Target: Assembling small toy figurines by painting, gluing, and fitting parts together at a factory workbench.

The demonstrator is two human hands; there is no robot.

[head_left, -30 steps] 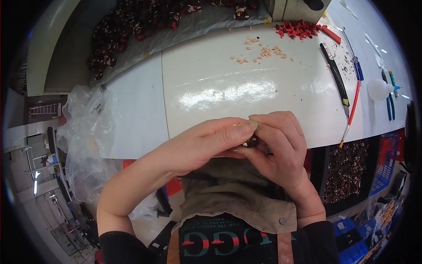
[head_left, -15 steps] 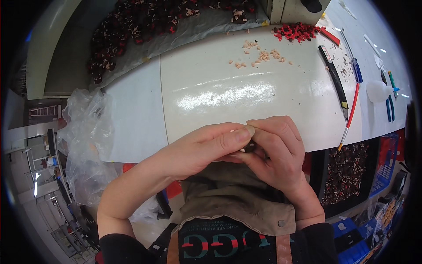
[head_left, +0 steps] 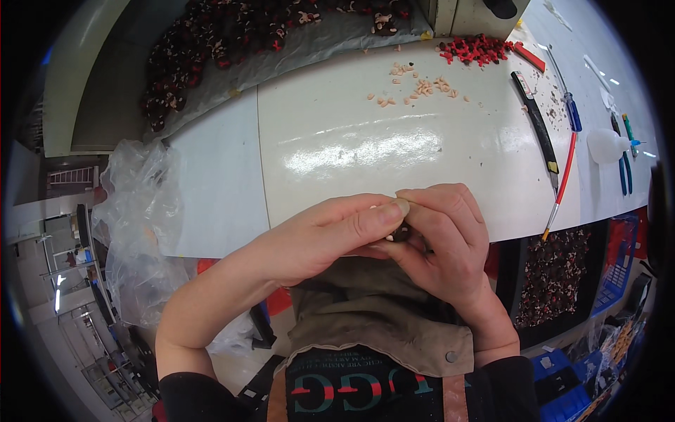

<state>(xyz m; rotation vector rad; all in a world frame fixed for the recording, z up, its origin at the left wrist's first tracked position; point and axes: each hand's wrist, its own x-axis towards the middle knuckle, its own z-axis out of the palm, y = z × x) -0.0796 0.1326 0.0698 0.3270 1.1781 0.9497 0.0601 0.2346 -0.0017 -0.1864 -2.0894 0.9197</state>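
Observation:
Over the near edge of the white table, a small dark brown figure with pale bits is held between both hands. My left hand wraps it from the left, its thumb pressed on top. From the other side, the bent fingers and thumb of my right hand pinch it. Most of the figure is hidden by the fingers. Beyond the hands lie loose pale peach pieces, and farther right is a heap of small red and black pieces.
A lined bin of dark figures stands far left. To the right lie a utility knife, a screwdriver, a red brush, pliers and a white bottle. A plastic bag hangs left; a filled black tray sits below right.
Both hands stay closed on the dark figure in almost the same place. Only a very slight shift of the fingers and the view shows.

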